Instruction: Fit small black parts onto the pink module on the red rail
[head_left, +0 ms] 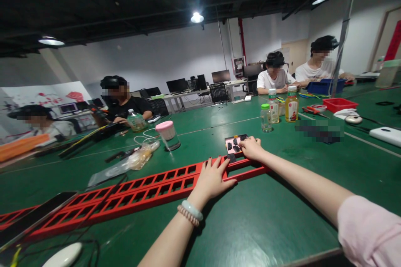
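A long red slotted frame (150, 192) lies across the green table in front of me. My left hand (213, 177) rests flat on it with fingers spread, holding nothing. Just beyond the frame sits a small shallow box (228, 139) with several black parts (234, 146) in it. My right hand (252, 149) reaches over the box's right side, its fingers bent together at the black parts; what lies between the fingertips is hidden. A dark piece (231, 157) lies at the frame's far edge, near my left fingertips.
A pink-lidded jar (171, 139) and a clear plastic bag (125, 167) lie beyond the frame. Several bottles (292, 106) stand ahead right, near a red tray (340, 104). A dark flat device (34, 219) overlaps the frame at left. Several people sit around the table.
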The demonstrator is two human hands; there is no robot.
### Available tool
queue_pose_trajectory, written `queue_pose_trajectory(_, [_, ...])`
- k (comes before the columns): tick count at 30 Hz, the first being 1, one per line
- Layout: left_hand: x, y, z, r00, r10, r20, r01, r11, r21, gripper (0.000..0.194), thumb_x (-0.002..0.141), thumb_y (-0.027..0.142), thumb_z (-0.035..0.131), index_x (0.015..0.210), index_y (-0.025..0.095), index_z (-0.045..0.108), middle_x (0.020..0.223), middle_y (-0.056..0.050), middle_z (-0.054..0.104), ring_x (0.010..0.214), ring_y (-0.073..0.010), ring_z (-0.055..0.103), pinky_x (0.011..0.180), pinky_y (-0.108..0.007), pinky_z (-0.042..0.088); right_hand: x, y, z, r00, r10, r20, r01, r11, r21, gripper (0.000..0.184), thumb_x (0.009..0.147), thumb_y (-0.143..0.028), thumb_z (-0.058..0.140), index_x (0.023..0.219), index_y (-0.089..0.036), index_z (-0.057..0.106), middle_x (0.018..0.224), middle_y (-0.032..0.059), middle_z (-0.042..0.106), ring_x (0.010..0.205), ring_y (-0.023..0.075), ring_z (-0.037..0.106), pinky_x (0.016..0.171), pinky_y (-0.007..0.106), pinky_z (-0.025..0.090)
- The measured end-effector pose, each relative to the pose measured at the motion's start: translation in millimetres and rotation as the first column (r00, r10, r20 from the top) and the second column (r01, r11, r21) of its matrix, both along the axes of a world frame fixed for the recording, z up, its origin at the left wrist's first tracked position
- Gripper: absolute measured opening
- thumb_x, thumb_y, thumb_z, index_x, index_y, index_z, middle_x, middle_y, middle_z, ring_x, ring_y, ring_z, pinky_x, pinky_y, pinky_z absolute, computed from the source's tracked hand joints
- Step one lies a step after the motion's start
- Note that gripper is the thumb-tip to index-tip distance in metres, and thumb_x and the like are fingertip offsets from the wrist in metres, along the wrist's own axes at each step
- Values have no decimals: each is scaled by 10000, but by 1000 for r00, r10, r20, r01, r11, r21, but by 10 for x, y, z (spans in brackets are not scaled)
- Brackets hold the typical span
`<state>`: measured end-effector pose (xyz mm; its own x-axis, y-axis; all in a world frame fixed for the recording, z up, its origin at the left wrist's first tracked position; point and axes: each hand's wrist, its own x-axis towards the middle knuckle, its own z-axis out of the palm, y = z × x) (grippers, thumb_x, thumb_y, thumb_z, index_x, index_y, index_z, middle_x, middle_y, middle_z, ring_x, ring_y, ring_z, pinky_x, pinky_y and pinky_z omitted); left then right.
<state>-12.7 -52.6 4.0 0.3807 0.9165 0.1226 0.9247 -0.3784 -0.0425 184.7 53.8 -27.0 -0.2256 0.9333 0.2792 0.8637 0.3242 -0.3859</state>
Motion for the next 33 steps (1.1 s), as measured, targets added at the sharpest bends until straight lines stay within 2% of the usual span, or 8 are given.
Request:
queue_pose_trajectory(3, [-1, 4, -3, 1000, -6, -5, 6, 1000, 10, 809, 727, 734, 447, 1399, 294, 348, 1435, -98, 367, 1317, -396, 278, 1064, -530, 202, 6, 6, -7, 996, 13, -83, -6, 996, 86, 255, 829, -199, 466, 1012, -230, 642, 1085, 86, 616, 1072, 254, 461, 885, 419, 311])
queue_pose_trajectory(8, [1, 11, -7, 1000, 0, -4, 0, 1000, 9, 810, 722, 734, 457, 1397, 300, 347, 1437, -92, 365, 1319, -389, 277, 1066, -538, 199, 23, 38, -29, 955, 172, -241, -120, 969, 217, 318, 751, -65, 512, 1047, -171, 563, 1069, 81, 561, 992, 174, 512, 869, 292, 375])
queue_pose_trajectory(16, [-4, 21, -21, 1000, -12, -5, 12, 1000, 28, 812, 719, 739, 445, 1390, 289, 366, 1430, -102, 373, 1305, -412, 286, 1056, -533, 217, 33, 95, -107, 916, 218, -338, -118, 949, 292, 147, 798, -121, 504, 929, -155, 563, 984, 72, 522, 935, 166, 516, 888, 299, 401])
queue_pose_trajectory(20, [10, 9, 1, 1000, -2, 28, 2, 1000, 21, 797, 712, 711, 487, 1377, 283, 386, 1445, -97, 350, 1331, -380, 253, 1068, -537, 188, 20, 78, -124, 917, 217, -334, -119, 949, 292, 171, 795, -114, 486, 931, -160, 580, 996, 67, 497, 926, 161, 517, 892, 298, 405])
queue_pose_trajectory(24, [31, -7, 22, 998, -51, 43, 52, 999, -6, 790, 724, 671, 500, 1377, 243, 380, 1476, -80, 297, 1373, -328, 177, 1098, -519, 133, 24, 25, -111, 920, 226, -321, -127, 945, 303, 206, 770, -84, 492, 941, -152, 584, 986, 62, 487, 928, 157, 511, 875, 276, 412])
queue_pose_trajectory(28, [49, 0, 54, 995, -82, 57, 83, 996, -13, 751, 740, 624, 503, 1353, 201, 408, 1438, -94, 369, 1342, -311, 270, 1102, -487, 156, 42, -20, -95, 921, 251, -299, -150, 935, 323, 177, 808, -107, 483, 923, -154, 608, 990, 69, 485, 923, 156, 512, 853, 269, 416])
queue_pose_trajectory(31, [104, 44, 137, 995, -84, 62, 85, 996, -13, 702, 711, 620, 534, 1265, 192, 498, 1317, -110, 509, 1226, -317, 438, 1033, -439, 303, 49, -23, -101, 911, 300, -284, -197, 919, 341, 185, 817, -105, 487, 928, -167, 622, 978, 67, 500, 914, 157, 519, 838, 269, 419])
queue_pose_trajectory(33, [178, 93, 207, 996, -79, 52, 81, 996, -37, 633, 705, 642, 525, 1162, 206, 565, 1143, -90, 622, 1048, -302, 570, 928, -401, 400, 47, -15, -109, 900, 329, -287, -222, 911, 348, 185, 813, -92, 490, 912, -173, 623, 968, 65, 512, 901, 158, 524, 825, 271, 424])
